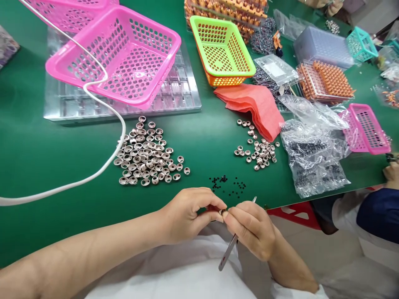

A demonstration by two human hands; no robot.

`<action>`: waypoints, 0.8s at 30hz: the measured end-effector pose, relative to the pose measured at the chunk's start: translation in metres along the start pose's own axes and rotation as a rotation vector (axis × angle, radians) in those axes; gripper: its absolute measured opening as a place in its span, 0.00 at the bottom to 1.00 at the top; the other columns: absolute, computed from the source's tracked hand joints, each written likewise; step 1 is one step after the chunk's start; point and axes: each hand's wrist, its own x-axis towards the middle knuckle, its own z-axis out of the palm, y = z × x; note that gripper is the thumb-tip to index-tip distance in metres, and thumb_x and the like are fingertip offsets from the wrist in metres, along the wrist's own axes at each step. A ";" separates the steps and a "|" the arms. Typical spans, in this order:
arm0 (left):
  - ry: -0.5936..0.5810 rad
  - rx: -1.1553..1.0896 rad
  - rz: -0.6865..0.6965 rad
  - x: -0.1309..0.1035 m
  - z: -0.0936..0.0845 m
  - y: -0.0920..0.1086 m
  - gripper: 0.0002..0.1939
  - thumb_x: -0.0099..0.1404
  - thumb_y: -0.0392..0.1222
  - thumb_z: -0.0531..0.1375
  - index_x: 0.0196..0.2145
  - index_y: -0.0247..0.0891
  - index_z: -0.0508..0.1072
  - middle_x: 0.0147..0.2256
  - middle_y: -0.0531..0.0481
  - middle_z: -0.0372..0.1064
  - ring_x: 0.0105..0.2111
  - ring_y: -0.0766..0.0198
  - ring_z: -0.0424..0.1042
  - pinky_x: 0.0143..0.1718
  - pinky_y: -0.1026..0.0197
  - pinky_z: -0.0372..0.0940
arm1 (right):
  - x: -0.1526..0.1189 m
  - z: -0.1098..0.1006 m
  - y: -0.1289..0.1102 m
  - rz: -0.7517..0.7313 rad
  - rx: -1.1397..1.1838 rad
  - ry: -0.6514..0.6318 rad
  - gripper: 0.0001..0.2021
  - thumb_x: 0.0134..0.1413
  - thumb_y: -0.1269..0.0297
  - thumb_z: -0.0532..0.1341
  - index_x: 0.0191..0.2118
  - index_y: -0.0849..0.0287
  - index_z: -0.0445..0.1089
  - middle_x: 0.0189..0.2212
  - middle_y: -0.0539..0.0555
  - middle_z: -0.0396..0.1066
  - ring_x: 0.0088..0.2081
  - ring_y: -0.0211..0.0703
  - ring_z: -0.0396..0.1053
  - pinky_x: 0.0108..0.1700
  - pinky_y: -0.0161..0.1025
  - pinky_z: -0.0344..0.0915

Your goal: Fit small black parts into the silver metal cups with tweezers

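My left hand (195, 214) pinches a small metal ring-like part (222, 211) between thumb and fingertips, close to the table's front edge. The fingertips of my right hand (251, 228) touch the same part from the other side. Metal tweezers (228, 252) run through my right hand, with the tip poking out above and the handle end hanging below. Just beyond my hands lie tiny black pieces (223, 178), scattered on the green table. A large pile of round metal parts (146, 155) is at the left, and a smaller group of like parts (263, 153) at the right.
A white cable (123, 124) curves over the pink basket (137, 62) and past the large pile. Beyond are a green basket (222, 45), red cloth (252, 104) and plastic bags (311, 153). Another person's arm (378, 211) shows at the right edge.
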 end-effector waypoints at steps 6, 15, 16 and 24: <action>0.003 0.003 -0.004 0.000 -0.002 0.000 0.05 0.65 0.29 0.64 0.40 0.31 0.78 0.30 0.46 0.77 0.29 0.66 0.76 0.33 0.69 0.70 | -0.001 0.002 0.001 -0.010 0.011 -0.018 0.14 0.62 0.79 0.55 0.50 0.78 0.71 0.39 0.64 0.74 0.40 0.48 0.72 0.33 0.44 0.72; 0.011 0.008 0.010 -0.001 0.000 0.000 0.05 0.66 0.29 0.63 0.40 0.31 0.77 0.29 0.46 0.77 0.30 0.65 0.76 0.34 0.67 0.70 | 0.001 0.001 0.000 0.010 0.023 -0.044 0.14 0.64 0.77 0.52 0.50 0.74 0.71 0.40 0.63 0.74 0.39 0.46 0.72 0.32 0.43 0.71; 0.010 0.006 0.007 -0.002 0.000 0.001 0.05 0.66 0.29 0.63 0.40 0.31 0.77 0.29 0.46 0.77 0.30 0.65 0.75 0.33 0.67 0.70 | 0.001 0.001 0.000 0.022 0.025 -0.056 0.14 0.65 0.77 0.52 0.50 0.73 0.71 0.40 0.62 0.74 0.38 0.46 0.71 0.33 0.43 0.71; 0.018 0.001 0.018 -0.002 0.001 0.003 0.05 0.67 0.29 0.62 0.40 0.32 0.77 0.29 0.46 0.77 0.29 0.65 0.75 0.32 0.67 0.70 | -0.002 0.006 0.002 -0.036 0.024 0.005 0.14 0.62 0.78 0.51 0.46 0.75 0.72 0.40 0.64 0.72 0.38 0.47 0.70 0.29 0.43 0.69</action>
